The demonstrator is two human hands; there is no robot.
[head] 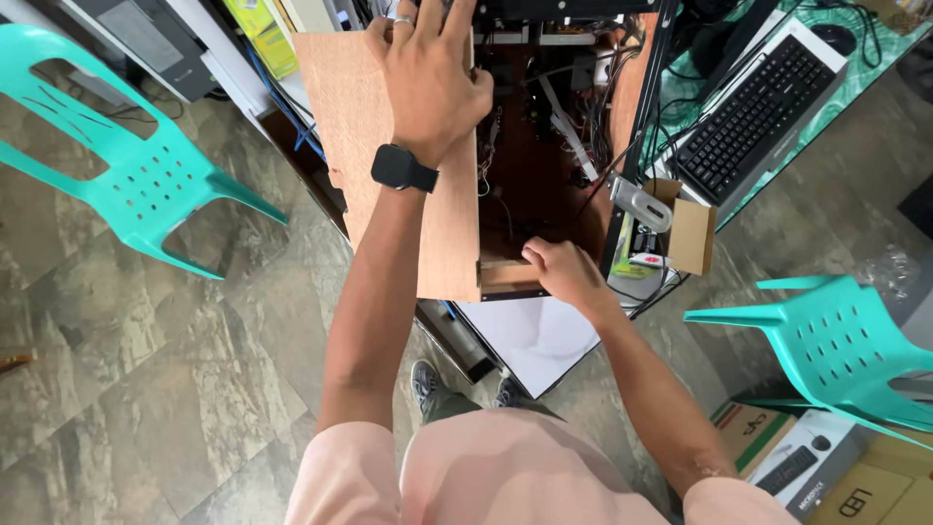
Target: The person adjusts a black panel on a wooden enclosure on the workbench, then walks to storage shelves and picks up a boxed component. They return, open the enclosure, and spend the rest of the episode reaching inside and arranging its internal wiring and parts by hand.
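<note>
We keep our left hand (428, 73) spread flat on the wooden board (389, 165), while our right hand (562, 272) pinches its lower edge, sliding it squarely

Pink short sleeves (340, 467); black wristwatch (401, 168); finger ring (403, 19); grey sneakers (425, 381).

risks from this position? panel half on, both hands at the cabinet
1. The left hand presses the plywood panel flat while the right hand grips the wooden frame edge; fingers could get pinched if the panel slides.
2. Loose wires hang inside the open cabinet; they could snag or get trapped under the panel.
3. The small cardboard box sits at the shelf edge and might get knocked off.
</note>
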